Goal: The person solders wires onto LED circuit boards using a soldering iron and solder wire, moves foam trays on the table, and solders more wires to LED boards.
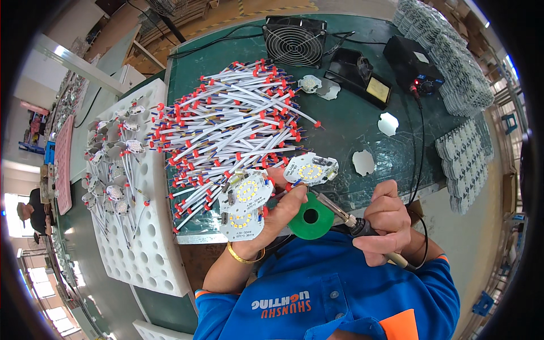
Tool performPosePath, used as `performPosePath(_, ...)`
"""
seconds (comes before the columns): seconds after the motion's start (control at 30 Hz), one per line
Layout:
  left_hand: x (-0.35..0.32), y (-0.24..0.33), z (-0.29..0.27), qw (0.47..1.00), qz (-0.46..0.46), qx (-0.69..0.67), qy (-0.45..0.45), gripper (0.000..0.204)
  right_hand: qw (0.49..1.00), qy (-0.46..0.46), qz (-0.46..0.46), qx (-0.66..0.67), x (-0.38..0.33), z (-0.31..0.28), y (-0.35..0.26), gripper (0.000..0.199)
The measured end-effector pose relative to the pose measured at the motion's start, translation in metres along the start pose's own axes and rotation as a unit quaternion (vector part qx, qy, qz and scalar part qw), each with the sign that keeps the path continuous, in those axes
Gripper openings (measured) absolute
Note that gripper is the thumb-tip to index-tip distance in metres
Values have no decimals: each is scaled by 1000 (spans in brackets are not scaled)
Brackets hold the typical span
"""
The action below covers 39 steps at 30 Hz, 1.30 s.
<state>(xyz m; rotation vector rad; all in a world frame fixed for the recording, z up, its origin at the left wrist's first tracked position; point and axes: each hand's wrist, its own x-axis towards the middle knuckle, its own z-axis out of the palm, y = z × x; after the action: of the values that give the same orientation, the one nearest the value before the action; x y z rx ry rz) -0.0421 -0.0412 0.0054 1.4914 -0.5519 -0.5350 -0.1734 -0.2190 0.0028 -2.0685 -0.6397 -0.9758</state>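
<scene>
Head view: L hand (285, 212), grip closed on thin flat LED boards (246, 195), 3 seen in/at it, over near edge of wire pile (238, 124) (smooth white leads, red caps, uncountable). R hand (388, 224), grip curled round 1 soldering iron (360, 226), near-R of pile. Beyond pile: 1 fan (294, 45), round wire grille. L of pile: white block (148, 249) w/ round holes.

The left hand (289, 207) grips several circuit boards (246, 195) with small yellow lights. The right hand (388, 224) holds a soldering iron (361, 228), its tip near the left fingers, above a green spool (303, 229). Farther off, white wires (232, 119) with red ends lie heaped on a green table (351, 127). A holed foam tray (136, 263) stands left; a black fan (294, 42), far; stacked boards (464, 164), right.
</scene>
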Motion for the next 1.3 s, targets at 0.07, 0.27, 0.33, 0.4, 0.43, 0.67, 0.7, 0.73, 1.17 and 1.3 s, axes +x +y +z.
performPosePath(0.07, 0, -3, -1, 1000, 7, 20, 3, 7, 1000, -5, -9, 1, 1, 0, 0, 43)
performPosePath(0.27, 0, 1, 1, 1000, 1, 10, 10, 8, 1000, -10, 1, -7, 2, 0, 1, 42)
performPosePath(0.33, 0, 0, 1, 1000, -2, 10, 12, 8, 1000, -10, 0, -13, 2, 1, 1, 42)
performPosePath(0.4, 1, 0, 2, 999, 23, 34, 22, 8, 1000, -11, 0, -20, 3, 0, 1, 42)
performPosePath(0.43, 1, 0, 1, 999, 24, 34, 22, 8, 999, -18, -2, -28, 3, -1, 1, 42)
performPosePath(0.67, 1, 8, 6, 999, -29, -30, 25, 6, 998, -34, 13, -43, 4, -2, -1, 36)
performPosePath(0.7, 0, 5, 6, 998, -22, -55, 39, 6, 998, -35, 11, -42, 3, -1, -1, 36)
performPosePath(0.73, 1, 3, 5, 997, -21, -55, 39, 6, 998, -28, 8, -47, 1, 1, 1, 35)
performPosePath(1.17, 11, 8, 1, 994, -41, -100, -31, 5, 992, 38, 68, -98, 46, -3, 21, 26)
performPosePath(1.3, 18, 4, 0, 993, -68, -69, -74, 10, 984, 84, 159, -15, 64, 18, 41, 29)
